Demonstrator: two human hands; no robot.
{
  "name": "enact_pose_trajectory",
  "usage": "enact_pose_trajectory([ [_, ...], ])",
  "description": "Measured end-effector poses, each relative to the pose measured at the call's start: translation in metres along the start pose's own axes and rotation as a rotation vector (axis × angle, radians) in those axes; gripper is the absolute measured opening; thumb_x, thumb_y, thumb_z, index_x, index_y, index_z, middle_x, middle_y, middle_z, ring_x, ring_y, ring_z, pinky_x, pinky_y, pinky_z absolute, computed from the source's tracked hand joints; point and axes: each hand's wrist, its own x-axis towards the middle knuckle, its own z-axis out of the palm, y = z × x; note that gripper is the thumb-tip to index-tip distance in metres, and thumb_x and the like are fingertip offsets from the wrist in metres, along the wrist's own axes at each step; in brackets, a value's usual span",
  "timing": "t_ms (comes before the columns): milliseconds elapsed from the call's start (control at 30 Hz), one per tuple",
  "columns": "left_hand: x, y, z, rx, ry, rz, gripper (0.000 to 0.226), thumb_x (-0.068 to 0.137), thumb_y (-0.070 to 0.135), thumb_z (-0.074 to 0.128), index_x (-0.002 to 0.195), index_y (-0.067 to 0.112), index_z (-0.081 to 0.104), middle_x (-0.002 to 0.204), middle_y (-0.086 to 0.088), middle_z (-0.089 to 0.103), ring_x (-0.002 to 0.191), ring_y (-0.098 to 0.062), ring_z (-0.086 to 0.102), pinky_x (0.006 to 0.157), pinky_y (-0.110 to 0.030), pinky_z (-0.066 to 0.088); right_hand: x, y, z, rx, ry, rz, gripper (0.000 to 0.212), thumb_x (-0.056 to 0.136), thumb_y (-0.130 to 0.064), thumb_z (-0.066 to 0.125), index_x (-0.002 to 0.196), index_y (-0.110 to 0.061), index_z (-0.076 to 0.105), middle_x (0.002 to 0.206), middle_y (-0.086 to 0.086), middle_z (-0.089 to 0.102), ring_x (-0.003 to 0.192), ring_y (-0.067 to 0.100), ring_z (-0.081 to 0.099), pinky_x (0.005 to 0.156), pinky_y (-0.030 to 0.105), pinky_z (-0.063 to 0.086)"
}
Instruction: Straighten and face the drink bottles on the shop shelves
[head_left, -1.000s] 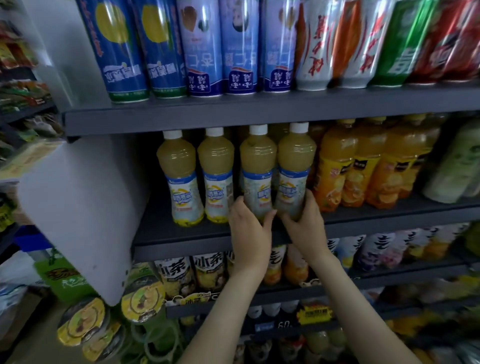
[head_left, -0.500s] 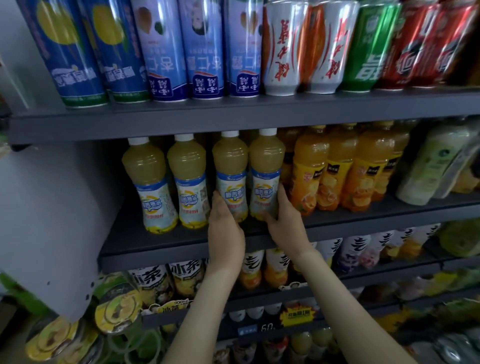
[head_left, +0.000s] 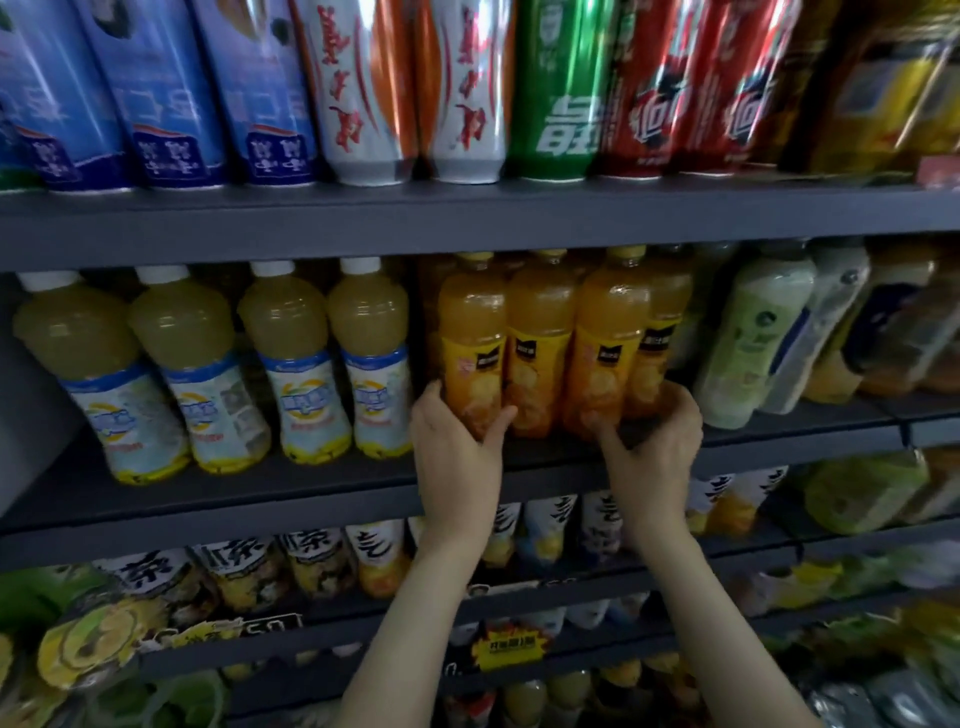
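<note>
Left hand (head_left: 457, 452) grips the base of the left-end orange bottle (head_left: 470, 332): fingers curled round its outer side, thumb pressed on the front of the label. Right hand (head_left: 657, 447) mirrors it at the other end of the group, with fingers curled round the outer side of the right-end orange bottle (head_left: 664, 338) and the thumb reaching inward to the foot of the neighbouring bottle. Between the two grips stand the two middle orange bottles (head_left: 540, 332), touching one another, so that the four form one tight block held from both flanks. All four stand upright near the front edge of the dark grey shelf (head_left: 311, 483), yellow labels forward. More orange bottles show dimly behind them.

Just outside the left grip stand four pale-yellow juice bottles (head_left: 283, 358) with white caps and blue-and-white labels, the nearest just beside the left-hand fingers. Just outside the right grip is a pale green bottle (head_left: 753, 338), then further bottles too blurred to name. Above the grips, the upper shelf edge (head_left: 467, 218) sits close over the orange caps and carries tall cans: blue cans (head_left: 156, 88), silver-and-orange cans (head_left: 363, 88), a green can (head_left: 561, 88) and red cans (head_left: 660, 88). Below the grips, both forearms cross in front of a row of tea bottles (head_left: 374, 551) marked with black characters, hiding several. Lower still is a yellow price tag (head_left: 511, 647).
</note>
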Motion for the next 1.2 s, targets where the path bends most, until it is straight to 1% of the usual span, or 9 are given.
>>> enact_pose_trajectory([
  [100, 0.007, 0.003, 0.017, 0.027, 0.086, -0.093, 0.071, 0.076, 0.041, 0.075, 0.127, 0.002, 0.044, 0.118, -0.012, 0.052, 0.113, -0.027, 0.049, 0.093, -0.040, 0.045, 0.023, 0.017, -0.010, 0.053, -0.146, -0.021, 0.083, 0.074, -0.031, 0.079, 0.137, -0.001, 0.035, 0.132, 0.014, 0.041, 0.126, 0.026, 0.035, 0.098, 0.021, 0.027],
  [200, 0.009, 0.005, 0.023, 0.063, 0.126, -0.144, 0.071, 0.077, 0.039, 0.075, 0.130, 0.004, 0.043, 0.120, -0.012, 0.051, 0.115, -0.027, 0.048, 0.095, -0.042, 0.045, 0.032, 0.018, -0.012, 0.078, -0.211, -0.065, 0.079, 0.073, -0.033, 0.080, 0.131, -0.001, 0.037, 0.126, 0.012, 0.043, 0.121, 0.024, 0.038, 0.094, 0.022, 0.030],
  [367, 0.012, 0.003, 0.014, 0.040, 0.052, -0.140, 0.064, 0.081, 0.036, 0.071, 0.133, 0.010, 0.044, 0.122, -0.005, 0.056, 0.114, -0.020, 0.052, 0.087, -0.024, 0.040, 0.028, 0.012, -0.005, 0.122, -0.234, -0.088, 0.064, 0.076, -0.025, 0.078, 0.122, 0.002, 0.041, 0.119, 0.013, 0.045, 0.116, 0.027, 0.042, 0.092, 0.024, 0.032],
  [567, 0.019, 0.002, -0.002, -0.045, -0.124, -0.135, 0.053, 0.087, 0.026, 0.066, 0.135, 0.019, 0.045, 0.117, 0.007, 0.059, 0.107, -0.007, 0.053, 0.083, -0.011, 0.035, 0.024, 0.011, 0.003, 0.095, -0.205, -0.087, 0.061, 0.081, -0.023, 0.073, 0.126, 0.004, 0.042, 0.122, 0.020, 0.048, 0.117, 0.034, 0.044, 0.097, 0.037, 0.038],
  [833, 0.021, -0.003, -0.004, -0.063, -0.138, -0.093, 0.055, 0.088, 0.025, 0.065, 0.137, 0.018, 0.043, 0.110, 0.012, 0.053, 0.102, -0.002, 0.048, 0.080, -0.004, 0.031, 0.017, 0.008, 0.011, 0.068, -0.159, -0.091, 0.066, 0.086, -0.022, 0.069, 0.138, 0.001, 0.037, 0.132, 0.020, 0.046, 0.123, 0.033, 0.040, 0.097, 0.026, 0.028],
  [967, 0.016, -0.004, 0.003, -0.037, -0.073, -0.082, 0.053, 0.087, 0.026, 0.066, 0.134, 0.014, 0.044, 0.120, 0.005, 0.056, 0.111, -0.008, 0.051, 0.086, -0.012, 0.036, 0.017, 0.007, 0.015, 0.042, -0.151, -0.077, 0.070, 0.083, -0.023, 0.072, 0.138, 0.002, 0.036, 0.131, 0.020, 0.044, 0.123, 0.031, 0.038, 0.100, 0.029, 0.030],
  [1067, 0.001, 0.004, 0.015, 0.070, 0.119, -0.058, 0.066, 0.085, 0.024, 0.068, 0.137, 0.003, 0.034, 0.134, -0.013, 0.043, 0.126, -0.023, 0.040, 0.102, -0.031, 0.039, 0.017, 0.006, 0.017, 0.022, -0.142, -0.075, 0.068, 0.083, -0.023, 0.071, 0.137, 0.001, 0.037, 0.131, 0.018, 0.045, 0.123, 0.030, 0.039, 0.097, 0.025, 0.028],
  [1133, -0.014, 0.015, 0.028, 0.173, 0.245, 0.087, 0.067, 0.079, 0.020, 0.073, 0.131, -0.001, 0.036, 0.128, -0.020, 0.041, 0.121, -0.028, 0.037, 0.099, -0.037, 0.040, 0.018, 0.006, 0.017, 0.029, -0.146, -0.070, 0.068, 0.083, -0.023, 0.072, 0.136, 0.000, 0.038, 0.131, 0.017, 0.046, 0.123, 0.030, 0.040, 0.100, 0.028, 0.032],
  [1200, -0.026, 0.024, 0.041, 0.231, 0.270, 0.219, 0.063, 0.075, 0.018, 0.076, 0.124, 0.001, 0.040, 0.121, -0.022, 0.043, 0.112, -0.028, 0.037, 0.091, -0.039, 0.045, 0.019, 0.007, 0.014, 0.048, -0.171, -0.063, 0.067, 0.083, -0.025, 0.072, 0.137, -0.002, 0.038, 0.133, 0.014, 0.045, 0.125, 0.028, 0.040, 0.102, 0.034, 0.035],
])
